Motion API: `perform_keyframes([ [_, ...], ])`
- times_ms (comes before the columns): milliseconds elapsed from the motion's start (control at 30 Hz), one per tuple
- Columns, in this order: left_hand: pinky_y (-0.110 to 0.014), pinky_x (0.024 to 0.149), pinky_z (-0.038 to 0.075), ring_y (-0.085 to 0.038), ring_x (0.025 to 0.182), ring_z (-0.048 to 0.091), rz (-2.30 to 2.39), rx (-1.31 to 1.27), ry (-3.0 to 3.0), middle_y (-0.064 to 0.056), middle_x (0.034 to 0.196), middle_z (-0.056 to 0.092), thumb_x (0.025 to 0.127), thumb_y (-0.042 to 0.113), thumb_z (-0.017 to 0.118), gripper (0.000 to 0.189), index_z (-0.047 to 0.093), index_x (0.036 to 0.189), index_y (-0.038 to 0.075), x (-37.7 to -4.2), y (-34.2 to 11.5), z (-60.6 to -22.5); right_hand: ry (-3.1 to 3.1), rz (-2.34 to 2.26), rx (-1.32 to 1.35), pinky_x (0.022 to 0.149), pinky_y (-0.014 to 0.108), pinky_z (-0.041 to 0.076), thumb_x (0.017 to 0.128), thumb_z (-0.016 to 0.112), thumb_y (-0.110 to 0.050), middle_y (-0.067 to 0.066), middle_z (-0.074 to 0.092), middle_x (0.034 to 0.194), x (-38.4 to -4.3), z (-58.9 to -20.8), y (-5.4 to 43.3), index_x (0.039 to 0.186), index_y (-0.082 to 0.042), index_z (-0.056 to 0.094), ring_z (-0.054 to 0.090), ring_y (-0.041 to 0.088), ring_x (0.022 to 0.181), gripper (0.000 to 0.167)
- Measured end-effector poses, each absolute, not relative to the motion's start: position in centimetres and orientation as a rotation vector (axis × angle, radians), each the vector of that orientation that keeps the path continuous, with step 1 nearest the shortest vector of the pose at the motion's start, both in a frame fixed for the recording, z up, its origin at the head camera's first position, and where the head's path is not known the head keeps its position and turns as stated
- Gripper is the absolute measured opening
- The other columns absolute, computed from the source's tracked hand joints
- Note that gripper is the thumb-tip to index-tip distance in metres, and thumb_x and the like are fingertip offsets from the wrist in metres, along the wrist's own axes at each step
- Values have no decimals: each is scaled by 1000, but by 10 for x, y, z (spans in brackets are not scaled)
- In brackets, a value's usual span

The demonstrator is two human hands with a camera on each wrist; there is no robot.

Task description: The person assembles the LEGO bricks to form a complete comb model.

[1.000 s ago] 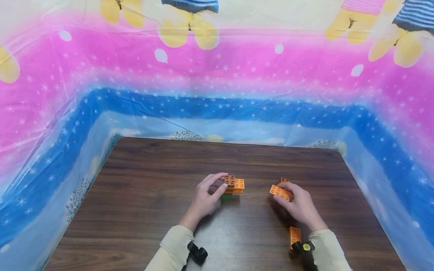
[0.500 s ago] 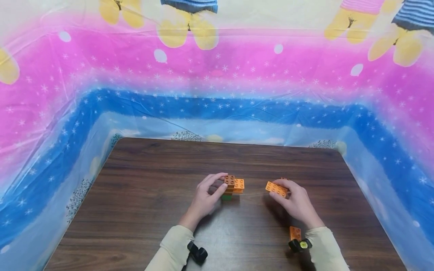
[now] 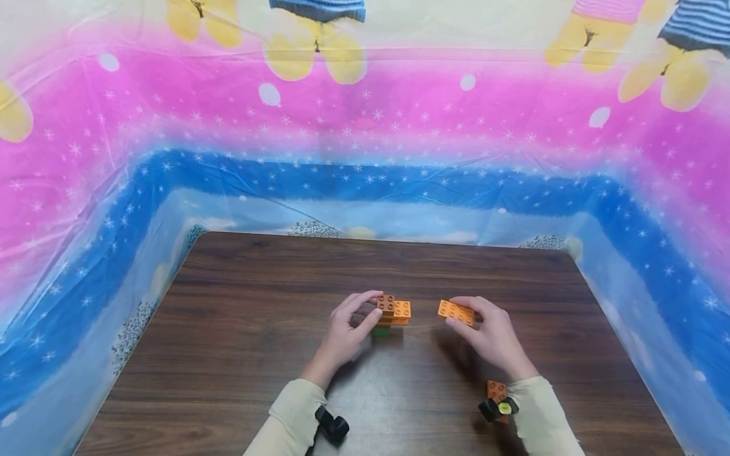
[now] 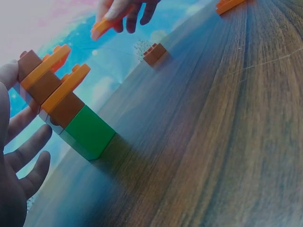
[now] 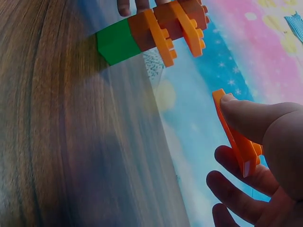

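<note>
A tower of toy building bricks (image 3: 386, 306) stands upright on the table. Its base is a green brick (image 4: 90, 132), with brown bricks and thin orange plates alternating above; both plates jut out to the right. The thumb and fingers of my left hand (image 3: 344, 326) hold the tower near its top brown brick (image 4: 29, 65) from the left side. In my right hand (image 3: 495, 330) an orange building plate (image 3: 456, 311) with several studs is pinched between thumb and fingers, raised off the table and apart from the tower. The fingers cover part of that plate.
A loose brown brick (image 4: 155, 54) lies on the table, hidden behind the right hand in the head view. Another orange piece (image 3: 496, 389) lies beneath the right wrist, partly covered by its camera (image 3: 492, 409). A printed cloth (image 3: 365, 183) hangs behind the wooden table (image 3: 256, 272).
My right hand has moved left and slightly away from me with the orange plate, nearer the tower. The left hand and the tower have stayed in place.
</note>
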State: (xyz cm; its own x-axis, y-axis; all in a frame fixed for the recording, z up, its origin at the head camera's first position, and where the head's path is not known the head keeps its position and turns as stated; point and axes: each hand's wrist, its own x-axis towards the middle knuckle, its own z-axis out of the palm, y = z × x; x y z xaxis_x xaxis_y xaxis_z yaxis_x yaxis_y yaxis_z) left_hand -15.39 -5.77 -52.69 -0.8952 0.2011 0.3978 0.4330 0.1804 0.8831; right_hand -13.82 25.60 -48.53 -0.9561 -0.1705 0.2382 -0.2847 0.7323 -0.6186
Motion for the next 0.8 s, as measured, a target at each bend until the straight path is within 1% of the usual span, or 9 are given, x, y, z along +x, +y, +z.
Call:
perform_keyframes([
  [133,-41,87,60,-27,110,70,-1799,-605,-2274,1,128,68,105,25,67,34,67,139,24,-154,-58,-526,-2752,1054,381,91,51,58,93,83,-31,4,71,123,-139,-481,251,129,-17,70,66,19,101,41],
  [333,-43,87,59,-26,110,70,-1806,-593,-2284,2,128,68,105,27,67,34,67,139,27,-154,-58,-526,-2725,1090,411,91,53,58,93,83,-31,4,72,122,-140,-476,244,128,-15,71,67,19,102,40],
  [533,-42,85,60,-26,108,70,-1806,-601,-2258,-1,126,69,104,21,68,33,68,137,24,-154,-57,-527,-2712,1120,413,92,54,58,93,83,-30,3,72,122,-141,-471,237,127,-16,72,67,20,104,38],
  [700,-43,85,60,-25,108,68,-1812,-565,-2270,-2,123,70,103,17,70,34,68,136,22,-153,-56,-525,-2712,1114,418,89,48,59,93,83,-31,1,72,121,-143,-470,232,127,-18,72,67,17,102,37],
  [800,-45,85,59,-28,108,68,-1812,-532,-2288,-5,122,70,102,13,70,34,69,136,19,-152,-54,-524,-2708,1097,429,89,45,58,93,83,-30,0,72,121,-144,-468,229,126,-18,73,67,15,101,37],
])
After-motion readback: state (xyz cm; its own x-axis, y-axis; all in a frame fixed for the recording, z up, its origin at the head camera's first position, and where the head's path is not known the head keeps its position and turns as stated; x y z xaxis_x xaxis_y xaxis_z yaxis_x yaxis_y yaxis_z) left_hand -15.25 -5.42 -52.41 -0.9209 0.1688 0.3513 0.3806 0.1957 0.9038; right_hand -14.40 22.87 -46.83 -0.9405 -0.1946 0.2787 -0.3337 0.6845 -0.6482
